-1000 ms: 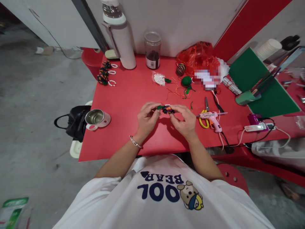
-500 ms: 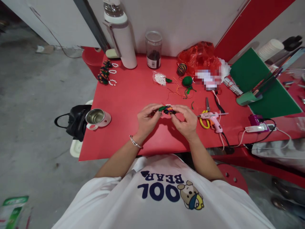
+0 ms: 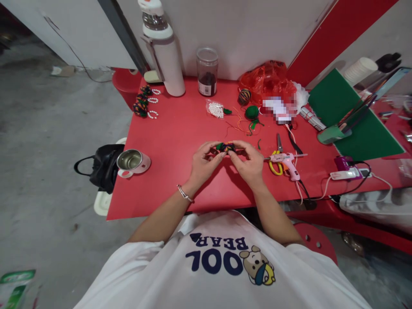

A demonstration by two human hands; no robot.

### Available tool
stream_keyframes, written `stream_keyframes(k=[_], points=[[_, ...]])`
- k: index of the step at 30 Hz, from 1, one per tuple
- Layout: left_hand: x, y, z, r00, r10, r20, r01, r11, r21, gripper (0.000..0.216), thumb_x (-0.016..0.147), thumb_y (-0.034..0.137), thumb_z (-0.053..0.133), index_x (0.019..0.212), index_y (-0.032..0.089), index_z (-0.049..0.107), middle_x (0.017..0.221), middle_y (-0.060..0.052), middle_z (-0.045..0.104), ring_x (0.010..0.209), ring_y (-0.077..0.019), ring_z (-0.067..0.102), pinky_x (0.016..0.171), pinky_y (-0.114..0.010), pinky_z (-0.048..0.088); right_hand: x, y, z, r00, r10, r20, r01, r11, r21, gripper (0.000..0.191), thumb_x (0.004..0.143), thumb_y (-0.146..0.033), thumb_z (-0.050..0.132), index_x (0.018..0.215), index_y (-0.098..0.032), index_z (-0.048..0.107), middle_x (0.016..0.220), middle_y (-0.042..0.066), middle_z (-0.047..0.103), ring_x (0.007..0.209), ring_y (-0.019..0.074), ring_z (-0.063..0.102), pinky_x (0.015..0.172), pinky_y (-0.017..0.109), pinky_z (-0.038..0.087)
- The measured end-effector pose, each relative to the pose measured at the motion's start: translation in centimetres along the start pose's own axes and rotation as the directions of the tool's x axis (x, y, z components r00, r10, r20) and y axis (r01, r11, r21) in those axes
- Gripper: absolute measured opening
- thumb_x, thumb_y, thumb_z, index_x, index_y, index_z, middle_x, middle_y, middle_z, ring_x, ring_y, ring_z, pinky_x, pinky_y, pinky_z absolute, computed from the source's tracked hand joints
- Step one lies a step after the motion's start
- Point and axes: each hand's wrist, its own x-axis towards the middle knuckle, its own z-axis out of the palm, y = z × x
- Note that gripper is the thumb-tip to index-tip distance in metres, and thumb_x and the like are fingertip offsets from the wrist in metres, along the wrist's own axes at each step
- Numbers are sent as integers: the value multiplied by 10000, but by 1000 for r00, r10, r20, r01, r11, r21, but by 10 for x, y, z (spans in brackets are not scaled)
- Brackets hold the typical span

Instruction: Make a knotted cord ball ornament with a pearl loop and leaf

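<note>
Between both hands is a small multicoloured yarn piece (image 3: pixel 228 147) in dark, orange and green, held above the red table near its front. My left hand (image 3: pixel 206 162) pinches its left side, where a green part shows. On its right side, the fingers and thumb of my right hand (image 3: pixel 248 161) are closed on it. The two thumb tips nearly meet at its lower edge. Fingers hide much of the piece. A pink glue gun (image 3: pixel 291 165) and yellow-handled scissors (image 3: pixel 276 161) lie just right of my right hand.
Yarn pieces with white bead loops (image 3: pixel 141 103) lie at back left. A metal-lined mug (image 3: pixel 133 161) stands at left. Behind are a white flask (image 3: pixel 169 64), a jar (image 3: pixel 207 71), a bag of beads (image 3: pixel 215 109), a green yarn ball (image 3: pixel 251 112) and a red plastic bag (image 3: pixel 267 81).
My hands have drawn closer together around the yarn piece, the left one shifting right. White beads seen at its top edge before are now hidden. The view has tilted slightly.
</note>
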Motion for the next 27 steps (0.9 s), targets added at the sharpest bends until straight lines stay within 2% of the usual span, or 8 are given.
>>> stream_keyframes(k=[4, 10, 12, 17, 27], points=[[1, -8, 4, 994, -98, -39, 94, 990, -106, 386, 772, 419, 900, 1079, 212, 792, 957, -62, 793, 761, -148, 688, 645, -245, 564, 2, 0, 7, 995, 103, 7, -103, 993, 61, 230, 919, -376, 763, 1111, -252, 791, 1086, 62, 830, 924, 191, 790, 827, 327, 679], [3, -7, 5, 979, -202, -22, 192, 956, -224, 452, 717, 441, 927, 1069, 203, 772, 1001, -60, 795, 707, -134, 694, 592, -238, 563, 3, 1, 14, 990, 138, 9, -138, 981, 136, 207, 902, -351, 760, 1078, -246, 792, 1059, 54, 830, 926, 182, 788, 836, 321, 666], [2, -5, 5, 977, -213, -27, 202, 956, -214, 460, 706, 433, 932, 1068, 199, 771, 971, -52, 790, 663, -118, 669, 554, -222, 541, 3, 2, 16, 988, 155, 11, -155, 978, 140, 210, 900, -362, 753, 1074, -251, 791, 1067, 49, 831, 939, 182, 788, 844, 322, 663], [1, -1, 4, 972, -232, -41, 225, 965, -134, 430, 761, 432, 896, 1092, 184, 777, 749, -2, 723, 493, -75, 537, 447, -193, 457, 1, 5, 20, 982, 190, 0, -188, 968, 166, 223, 886, -377, 756, 1061, -243, 791, 1067, 47, 837, 919, 182, 784, 849, 321, 658], [3, -1, 4, 975, -211, -74, 197, 967, -163, 474, 750, 447, 907, 1125, 208, 741, 871, -17, 754, 540, -80, 600, 457, -180, 513, -1, 6, 27, 980, 198, 7, -197, 967, 160, 225, 901, -375, 729, 1074, -241, 782, 1102, 52, 835, 959, 179, 787, 888, 322, 651]])
